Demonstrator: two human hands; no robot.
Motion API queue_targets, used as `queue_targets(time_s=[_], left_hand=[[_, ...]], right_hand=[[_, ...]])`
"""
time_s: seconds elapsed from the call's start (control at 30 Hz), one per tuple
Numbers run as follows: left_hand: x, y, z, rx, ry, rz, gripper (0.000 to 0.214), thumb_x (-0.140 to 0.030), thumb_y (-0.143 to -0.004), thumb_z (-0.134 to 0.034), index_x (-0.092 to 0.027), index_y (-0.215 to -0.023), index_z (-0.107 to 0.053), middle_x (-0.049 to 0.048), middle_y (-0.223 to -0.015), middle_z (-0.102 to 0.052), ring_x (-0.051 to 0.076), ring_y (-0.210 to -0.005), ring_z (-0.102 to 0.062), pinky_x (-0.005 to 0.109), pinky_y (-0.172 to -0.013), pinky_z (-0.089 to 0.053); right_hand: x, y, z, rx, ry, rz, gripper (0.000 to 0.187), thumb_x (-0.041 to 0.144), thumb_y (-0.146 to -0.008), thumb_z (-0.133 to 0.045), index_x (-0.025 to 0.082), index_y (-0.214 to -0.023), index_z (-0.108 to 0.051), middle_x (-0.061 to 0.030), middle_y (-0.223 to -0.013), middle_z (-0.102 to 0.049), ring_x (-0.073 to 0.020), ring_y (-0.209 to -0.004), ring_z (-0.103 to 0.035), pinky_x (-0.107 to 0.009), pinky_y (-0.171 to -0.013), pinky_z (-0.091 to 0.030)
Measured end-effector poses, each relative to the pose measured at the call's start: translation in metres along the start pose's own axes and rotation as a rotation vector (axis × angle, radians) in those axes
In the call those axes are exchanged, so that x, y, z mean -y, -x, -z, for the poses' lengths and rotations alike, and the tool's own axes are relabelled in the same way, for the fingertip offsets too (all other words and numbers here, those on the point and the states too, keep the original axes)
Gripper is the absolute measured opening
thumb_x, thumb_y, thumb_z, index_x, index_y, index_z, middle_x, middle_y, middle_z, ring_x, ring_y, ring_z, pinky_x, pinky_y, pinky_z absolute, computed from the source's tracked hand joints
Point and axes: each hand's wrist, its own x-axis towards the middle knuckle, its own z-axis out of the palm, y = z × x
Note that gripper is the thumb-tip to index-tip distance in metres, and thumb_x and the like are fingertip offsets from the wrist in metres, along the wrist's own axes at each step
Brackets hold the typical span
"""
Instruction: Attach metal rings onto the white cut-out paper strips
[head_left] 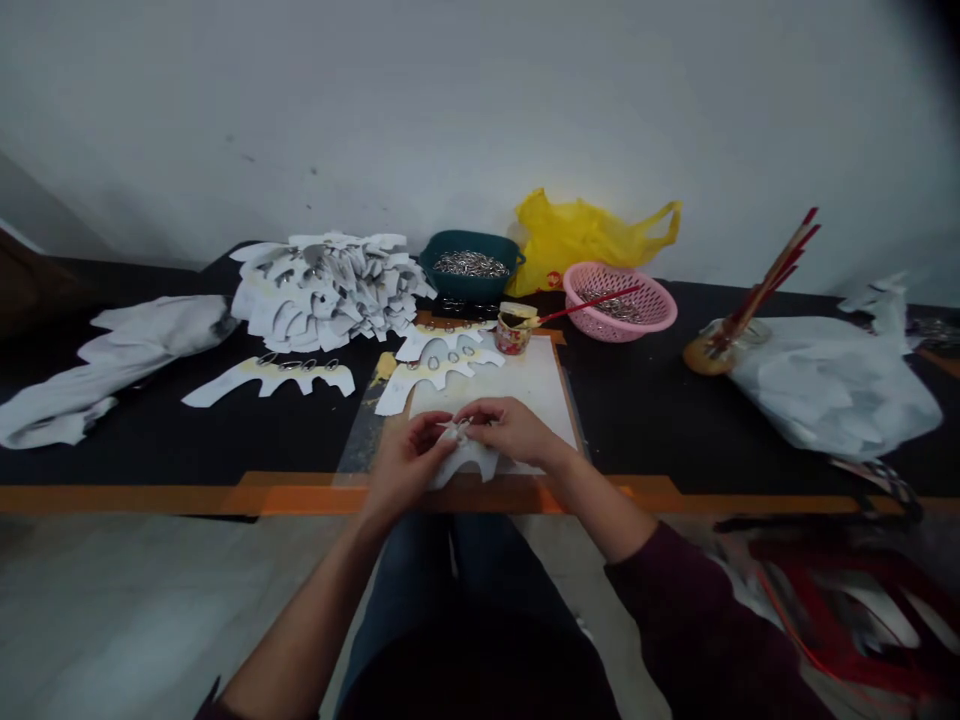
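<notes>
Close to the table's front edge, my left hand (414, 457) and my right hand (510, 430) both pinch a white scalloped cut piece (469, 462), which looks like leather or fabric. Between the fingertips a small metal ring or buckle seems to show, partly hidden. Just beyond my hands lie similar white pieces (439, 375) with metal rings along a yellowish glued strip. Another ringed piece (262, 380) rests to the left. Under my hands is a white work sheet (525, 385). A small glue cup (512, 330) with a red-handled brush (585, 304) across it stands behind.
At the back left is a big heap of white pieces (322, 300), beside a white cloth bundle (142, 350). A green basket (469, 240) and a pink basket (660, 305) hold metal parts near a yellow bag (577, 235). Right are a brush jar (712, 350) and white plastic bag (840, 385).
</notes>
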Motion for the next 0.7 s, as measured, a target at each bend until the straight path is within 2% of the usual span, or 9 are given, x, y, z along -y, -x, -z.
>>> queue_targets(time_s=[0.1, 0.2, 0.27, 0.37, 0.47, 0.6, 0.7], left_hand=[[-0.009, 0.015, 0.019, -0.086, 0.096, -0.076, 0.047, -0.033, -0.066, -0.070, -0.018, -0.109, -0.058, 0.0086, -0.106, -0.063, 0.020, -0.098, -0.057, 0.030, -0.083, -0.044], [-0.002, 0.033, 0.030, -0.246, 0.364, -0.135, 0.044, -0.040, -0.064, -0.069, -0.019, -0.103, -0.061, 0.0070, -0.103, -0.064, 0.020, -0.098, -0.057, 0.032, -0.089, -0.043], [0.010, 0.042, 0.021, -0.265, 0.410, -0.076, 0.045, -0.032, -0.056, -0.075, -0.019, -0.098, -0.062, 0.0059, -0.097, -0.065, 0.020, -0.091, -0.060, 0.035, -0.087, -0.045], [0.029, 0.046, -0.012, -0.161, 0.359, 0.025, 0.045, -0.021, -0.055, -0.077, -0.017, -0.097, -0.061, 0.0067, -0.099, -0.065, 0.020, -0.092, -0.060, 0.032, -0.084, -0.046], [0.037, 0.039, -0.038, -0.230, 0.454, 0.064, 0.026, -0.026, -0.062, -0.073, -0.015, -0.082, -0.060, 0.0025, -0.081, -0.066, 0.014, -0.075, -0.062, 0.027, -0.073, -0.048], [0.034, 0.035, -0.044, -0.233, 0.550, 0.118, 0.026, -0.026, -0.061, -0.074, -0.014, -0.077, -0.058, 0.0035, -0.078, -0.068, 0.015, -0.068, -0.063, 0.027, -0.065, -0.049], [0.032, 0.039, -0.043, -0.226, 0.601, 0.149, 0.029, -0.025, -0.058, -0.076, -0.014, -0.076, -0.056, 0.0012, -0.071, -0.066, 0.013, -0.059, -0.061, 0.026, -0.059, -0.048]], right_hand=[[0.002, -0.001, 0.004, -0.125, -0.250, -0.071, 0.020, 0.024, -0.066, -0.063, 0.017, -0.084, -0.064, 0.0051, -0.060, -0.054, -0.0059, -0.051, -0.041, -0.020, -0.051, -0.032], [0.009, 0.000, 0.004, -0.222, -0.420, -0.088, 0.022, 0.025, -0.060, -0.068, 0.017, -0.081, -0.063, 0.0054, -0.060, -0.054, -0.0056, -0.052, -0.043, -0.019, -0.052, -0.032], [0.016, 0.002, -0.003, -0.232, -0.420, -0.091, 0.023, 0.024, -0.060, -0.068, 0.016, -0.081, -0.064, 0.0052, -0.060, -0.054, -0.0057, -0.053, -0.044, -0.020, -0.052, -0.033], [0.024, 0.004, -0.021, -0.252, -0.309, -0.079, 0.020, 0.021, -0.064, -0.064, 0.015, -0.082, -0.064, 0.0057, -0.056, -0.052, -0.0061, -0.051, -0.043, -0.020, -0.050, -0.033], [0.025, 0.008, -0.031, -0.194, -0.192, -0.051, 0.020, 0.021, -0.069, -0.060, 0.016, -0.088, -0.063, 0.0053, -0.058, -0.052, -0.0070, -0.053, -0.046, -0.020, -0.051, -0.036], [0.015, 0.019, -0.024, -0.133, -0.177, -0.034, 0.029, 0.023, -0.072, -0.060, 0.018, -0.100, -0.059, 0.0014, -0.076, -0.059, -0.0086, -0.065, -0.053, -0.021, -0.058, -0.040], [0.009, 0.027, -0.020, -0.109, -0.133, -0.073, 0.019, 0.025, -0.072, -0.061, 0.016, -0.087, -0.062, 0.0013, -0.072, -0.060, -0.0081, -0.061, -0.051, -0.020, -0.055, -0.039]])
